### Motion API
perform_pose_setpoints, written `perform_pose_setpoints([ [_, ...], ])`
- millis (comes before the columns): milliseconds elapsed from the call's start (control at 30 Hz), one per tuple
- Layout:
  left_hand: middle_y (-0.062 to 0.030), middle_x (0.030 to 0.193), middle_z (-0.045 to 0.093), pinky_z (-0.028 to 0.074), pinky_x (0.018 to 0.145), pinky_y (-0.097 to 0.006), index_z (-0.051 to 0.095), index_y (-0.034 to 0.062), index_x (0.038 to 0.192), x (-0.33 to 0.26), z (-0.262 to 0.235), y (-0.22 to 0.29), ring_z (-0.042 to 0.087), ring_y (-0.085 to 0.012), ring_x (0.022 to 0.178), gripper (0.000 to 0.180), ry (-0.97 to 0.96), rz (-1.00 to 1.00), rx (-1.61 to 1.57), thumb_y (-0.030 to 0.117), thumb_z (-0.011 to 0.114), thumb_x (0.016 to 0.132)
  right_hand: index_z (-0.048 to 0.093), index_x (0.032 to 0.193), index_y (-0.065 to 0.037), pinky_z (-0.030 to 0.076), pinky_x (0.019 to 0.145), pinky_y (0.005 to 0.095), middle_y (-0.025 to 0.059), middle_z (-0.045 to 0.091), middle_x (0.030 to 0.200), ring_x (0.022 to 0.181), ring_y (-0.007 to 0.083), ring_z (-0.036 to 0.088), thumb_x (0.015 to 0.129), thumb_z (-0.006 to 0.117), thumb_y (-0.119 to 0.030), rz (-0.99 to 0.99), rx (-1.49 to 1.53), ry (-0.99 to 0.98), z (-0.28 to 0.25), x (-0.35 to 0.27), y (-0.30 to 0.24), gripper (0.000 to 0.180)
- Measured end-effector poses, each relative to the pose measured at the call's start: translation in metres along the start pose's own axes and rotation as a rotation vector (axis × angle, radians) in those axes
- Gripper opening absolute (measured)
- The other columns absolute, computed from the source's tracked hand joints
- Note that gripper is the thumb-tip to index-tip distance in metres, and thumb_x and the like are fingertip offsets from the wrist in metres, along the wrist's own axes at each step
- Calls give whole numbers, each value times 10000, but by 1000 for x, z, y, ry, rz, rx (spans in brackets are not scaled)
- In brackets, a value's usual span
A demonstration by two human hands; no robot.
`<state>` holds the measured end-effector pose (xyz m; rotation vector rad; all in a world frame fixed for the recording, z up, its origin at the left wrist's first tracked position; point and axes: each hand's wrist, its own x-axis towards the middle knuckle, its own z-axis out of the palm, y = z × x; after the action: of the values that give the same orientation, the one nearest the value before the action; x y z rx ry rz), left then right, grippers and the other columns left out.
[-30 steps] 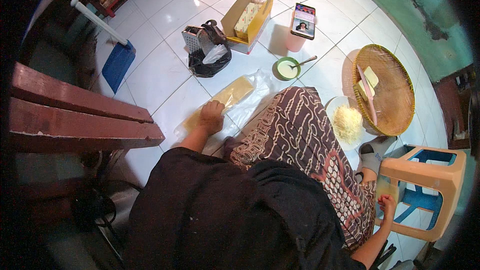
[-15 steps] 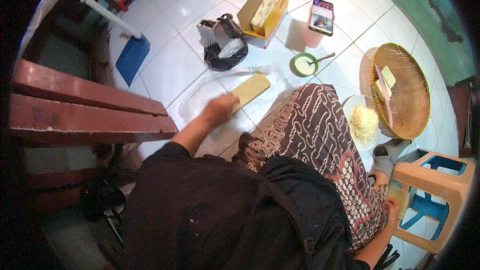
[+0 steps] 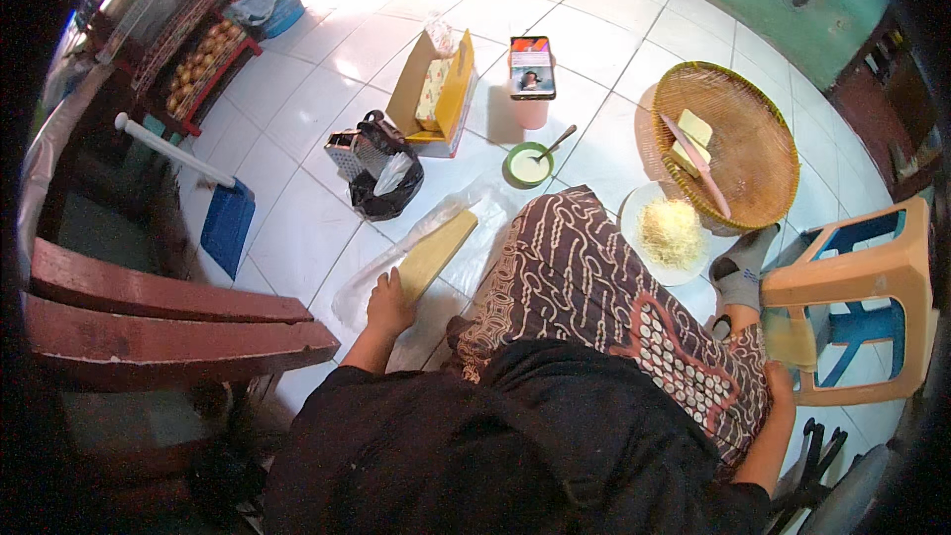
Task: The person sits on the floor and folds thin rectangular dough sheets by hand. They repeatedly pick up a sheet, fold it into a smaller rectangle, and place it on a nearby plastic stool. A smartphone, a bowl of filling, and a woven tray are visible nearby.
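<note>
Top view of a person seated on a white tiled floor (image 3: 327, 188), legs covered by a patterned cloth (image 3: 584, 287). The left hand (image 3: 388, 302) rests on the near end of a flat pale-yellow slab (image 3: 436, 254), fingers curled over its edge; the slab lies tilted on a clear plastic sheet (image 3: 396, 267) just beside the left knee. The right hand (image 3: 781, 381) sits low at the right hip, next to an orange stool (image 3: 852, 277); whether it is spread or clenched cannot be told. Ahead of the slab: a black bag (image 3: 388, 188) with a metal grater (image 3: 349, 151) touching it, an open yellow box (image 3: 436, 94), a green bowl (image 3: 528, 164) with a spoon, and a phone (image 3: 532, 67) propped on a pink cup (image 3: 531, 111). To the right: a white plate (image 3: 634, 213) bearing grated yellow shreds (image 3: 672, 233), partly under a round woven tray (image 3: 753, 168) that carries yellow blocks (image 3: 693, 134) and a knife (image 3: 701, 166). To the left: a dark red bench (image 3: 168, 322) and a blue dustpan (image 3: 226, 228)
</note>
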<state>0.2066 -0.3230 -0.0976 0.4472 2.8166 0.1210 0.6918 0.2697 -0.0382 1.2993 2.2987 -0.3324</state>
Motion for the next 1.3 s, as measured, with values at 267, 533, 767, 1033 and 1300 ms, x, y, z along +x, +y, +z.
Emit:
perform_pose_setpoints([
  [267, -232, 1046, 559, 473, 784, -443, 395, 6, 1204, 3, 2, -5, 581, -368, 915, 667, -36, 11, 180, 330, 675, 692, 571, 988, 35, 379, 861, 490, 293, 537, 1058, 1027, 440, 486, 887, 348, -381, 156, 38, 1, -6, -6, -15, 483],
  [533, -218, 1028, 549, 463, 779, -437, 437, 33, 1157, -3, -7, -9, 547, -378, 946, 576, 41, 168, 12, 201, 670, 658, 561, 984, 41, 382, 836, 487, 287, 541, 1024, 986, 431, 498, 880, 354, -368, 96, 0, 69, 26, 21, 23, 470],
  [767, -207, 1011, 549, 469, 757, -432, 478, 22, 1096, -2, -14, -18, 554, -374, 924, 493, 42, 300, 20, 183, 656, 667, 558, 961, 41, 388, 810, 476, 278, 547, 983, 941, 422, 508, 879, 361, -349, 3, 31, 83, 25, 23, 35, 445],
  [1033, -208, 1050, 533, 454, 808, -432, 442, 18, 1146, 1, -33, -9, 533, -373, 976, 492, -141, 298, 69, 148, 597, 698, 555, 935, 41, 395, 780, 462, 268, 554, 936, 890, 412, 519, 879, 369, -328, -45, 54, 88, 31, 25, 43, 417],
  [1300, -221, 1223, 450, 424, 884, -446, 269, -9, 1311, -11, -2, -17, 491, -394, 1075, 657, -88, 193, 292, 85, 540, 719, 552, 908, 41, 402, 750, 449, 258, 561, 889, 839, 401, 531, 878, 376, -307, -70, 69, 104, 30, 25, 45, 391],
])
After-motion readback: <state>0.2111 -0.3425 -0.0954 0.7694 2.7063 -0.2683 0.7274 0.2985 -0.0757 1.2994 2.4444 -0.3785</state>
